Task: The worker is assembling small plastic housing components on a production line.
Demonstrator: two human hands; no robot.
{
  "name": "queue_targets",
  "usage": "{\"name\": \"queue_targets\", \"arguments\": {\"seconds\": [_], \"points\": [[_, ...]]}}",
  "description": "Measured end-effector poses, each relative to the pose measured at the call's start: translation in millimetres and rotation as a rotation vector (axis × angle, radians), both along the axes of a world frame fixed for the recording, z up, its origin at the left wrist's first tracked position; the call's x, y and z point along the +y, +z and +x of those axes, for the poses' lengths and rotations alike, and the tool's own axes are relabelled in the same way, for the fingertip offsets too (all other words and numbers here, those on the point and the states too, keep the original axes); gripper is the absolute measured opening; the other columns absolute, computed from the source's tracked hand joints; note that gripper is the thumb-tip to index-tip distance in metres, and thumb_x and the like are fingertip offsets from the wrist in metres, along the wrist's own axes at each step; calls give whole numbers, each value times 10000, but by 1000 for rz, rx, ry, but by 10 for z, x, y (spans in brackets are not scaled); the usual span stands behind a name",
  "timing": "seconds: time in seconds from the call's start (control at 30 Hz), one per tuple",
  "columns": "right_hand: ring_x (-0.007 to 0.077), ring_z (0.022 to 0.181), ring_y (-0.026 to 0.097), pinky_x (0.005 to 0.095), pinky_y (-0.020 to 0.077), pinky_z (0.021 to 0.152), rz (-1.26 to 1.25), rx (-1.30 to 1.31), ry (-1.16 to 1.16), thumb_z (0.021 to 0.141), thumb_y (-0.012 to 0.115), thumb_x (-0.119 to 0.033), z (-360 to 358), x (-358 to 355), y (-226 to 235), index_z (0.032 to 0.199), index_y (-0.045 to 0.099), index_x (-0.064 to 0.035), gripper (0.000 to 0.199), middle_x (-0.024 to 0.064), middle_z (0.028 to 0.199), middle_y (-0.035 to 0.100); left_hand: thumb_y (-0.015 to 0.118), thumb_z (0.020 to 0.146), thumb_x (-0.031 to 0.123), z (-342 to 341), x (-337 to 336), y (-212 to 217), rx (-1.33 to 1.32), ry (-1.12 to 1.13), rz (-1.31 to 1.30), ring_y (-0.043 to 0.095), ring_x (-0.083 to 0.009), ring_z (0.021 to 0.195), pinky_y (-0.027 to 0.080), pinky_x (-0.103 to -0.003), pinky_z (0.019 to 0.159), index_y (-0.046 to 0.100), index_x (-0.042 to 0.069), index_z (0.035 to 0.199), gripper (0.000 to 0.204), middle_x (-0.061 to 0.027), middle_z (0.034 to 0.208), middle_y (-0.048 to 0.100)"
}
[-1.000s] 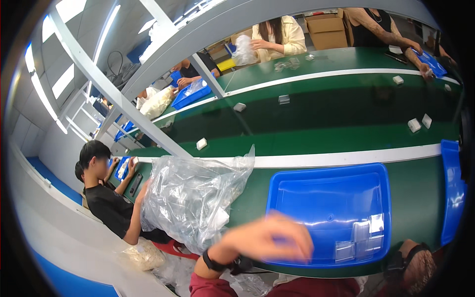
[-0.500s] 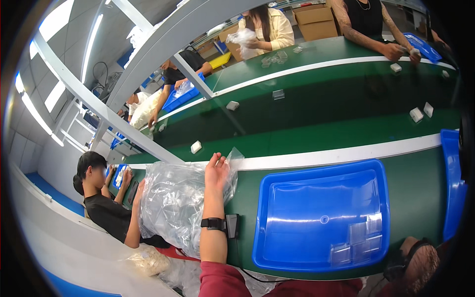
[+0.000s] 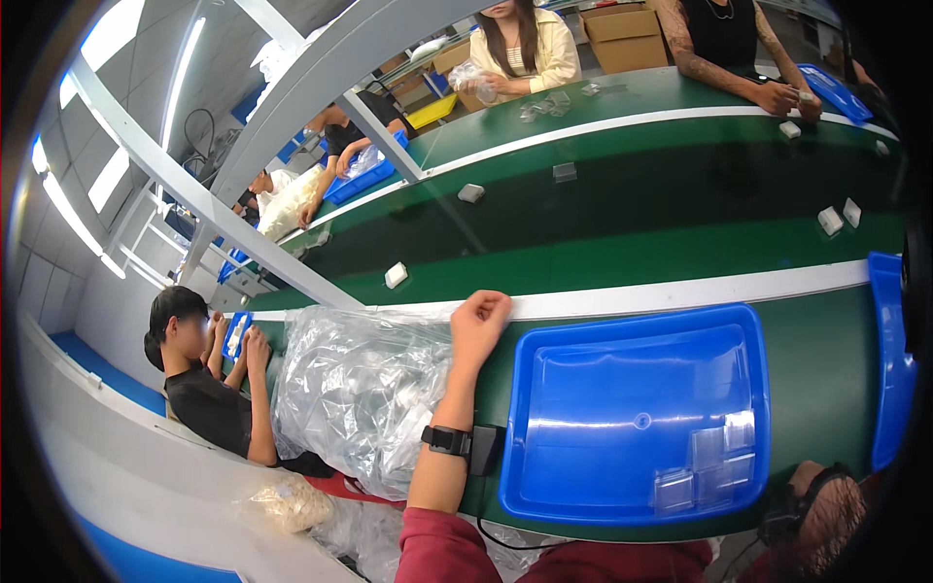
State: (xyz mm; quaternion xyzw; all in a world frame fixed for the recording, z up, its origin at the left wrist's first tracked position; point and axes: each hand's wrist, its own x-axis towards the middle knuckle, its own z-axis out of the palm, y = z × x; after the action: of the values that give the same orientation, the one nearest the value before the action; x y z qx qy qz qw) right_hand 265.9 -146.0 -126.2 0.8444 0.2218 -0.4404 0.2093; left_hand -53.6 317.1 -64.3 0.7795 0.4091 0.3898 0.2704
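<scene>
My left hand (image 3: 481, 325) is raised between a large clear plastic bag (image 3: 355, 389) and a blue tray (image 3: 573, 335). Its fingers are curled together, and whatever they may hold is hidden. A black strap with a small dark box circles that wrist. The bag bulges with clear pieces and lies to the left of my forearm. Several clear, flat plastic cases (image 3: 708, 471) lie in the tray's near right corner. Past that corner, at the dim lower right, my right hand (image 3: 809, 478) shows only partly beside a dark wrist strap; its fingers cannot be made out.
Beyond a white rail (image 3: 680, 291) runs a green conveyor belt (image 3: 603, 228) carrying white boxes (image 3: 830, 221) and a clear case (image 3: 565, 173). A metal post (image 3: 282, 262) slants up at left. Co-workers sit at left and across the belt. Another blue tray (image 3: 886, 360) stands at right.
My left hand has moved right, away from the bag's edge toward the tray, and its fingers have curled in. Boxes on the belt have shifted slightly right in view. The co-worker at left has raised a hand.
</scene>
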Motion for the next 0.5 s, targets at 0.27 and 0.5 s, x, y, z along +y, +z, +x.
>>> {"name": "queue_targets", "arguments": {"seconds": [0.27, 0.5], "points": [[388, 981, 602, 424, 482, 803, -2, 9, -13, 798, 593, -213, 71, -53, -126, 944, 688, -38, 247, 233, 997, 639, 533, 915, 370, -711, 256, 222, -1708, -394, -704, 441, -149, 655, 358, -285, 609, 555, 110, 920, 262, -5, 736, 481], [388, 981, 602, 425, 482, 802, 11, 19, -14, 796, 596, -219, 44, -79, -174, 944, 689, -39, 251, 233, 997, 640, 528, 912, 393, -937, 378, 64, -1621, -279, -739, 453, -182, 722, 367, -314, 645, 541, 99, 970, 301, -36, 806, 503]]}}
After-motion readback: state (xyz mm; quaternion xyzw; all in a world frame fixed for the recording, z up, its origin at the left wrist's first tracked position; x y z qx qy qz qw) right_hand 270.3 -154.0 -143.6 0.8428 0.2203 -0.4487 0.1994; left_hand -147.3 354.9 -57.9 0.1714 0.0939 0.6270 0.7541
